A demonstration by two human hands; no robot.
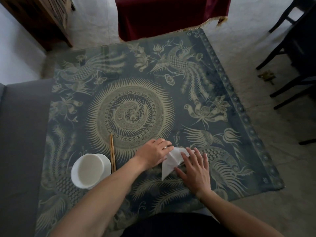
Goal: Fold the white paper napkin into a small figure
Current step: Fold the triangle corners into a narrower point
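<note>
The white paper napkin [170, 162] lies partly folded on the patterned table, near its front edge, with a pointed corner toward me. My left hand [154, 152] rests on the napkin's upper left part, fingers curled over its edge. My right hand [195, 168] lies flat with fingers spread, pressing down the napkin's right side. Both hands hide much of the paper, so its full shape cannot be made out.
A white bowl [90, 170] stands at the front left, with a pair of wooden chopsticks [112, 152] just to its right. The blue patterned tablecloth [130, 110] lies under glass. A grey seat [22, 134] is left, dark chairs [294, 53] right, a maroon cloth [164, 16] beyond.
</note>
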